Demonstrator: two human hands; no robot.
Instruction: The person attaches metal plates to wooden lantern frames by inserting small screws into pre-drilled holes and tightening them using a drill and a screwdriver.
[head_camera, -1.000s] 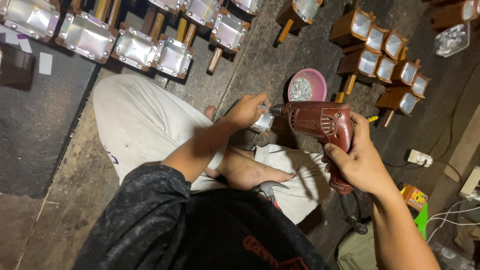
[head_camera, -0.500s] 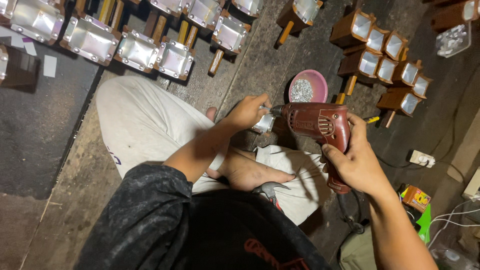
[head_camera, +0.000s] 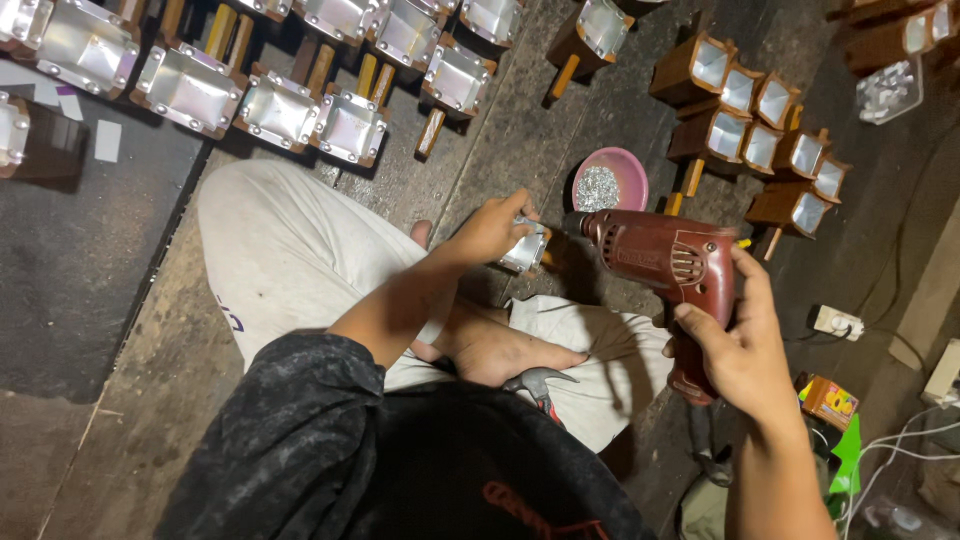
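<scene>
Floor (head_camera: 90, 260) at left: dark open patch between the leg (head_camera: 290, 260) and the row of metal boxes (head_camera: 280, 105), room to pass there. Ahead of the hands: pink bowl (head_camera: 610, 182) just beyond the drill (head_camera: 670, 270), wooden-handled boxes (head_camera: 760, 120) clustered right of it, narrow bare strip between bowl and upper row. Right side crowded: wall plug (head_camera: 838, 322), cables (head_camera: 900, 450), small coloured box (head_camera: 828, 400). Hammer (head_camera: 540, 385) lies against the lap.

Concrete floor (head_camera: 520, 130), metal-lined boxes (head_camera: 275, 110), pink bowl (head_camera: 610, 180)
</scene>
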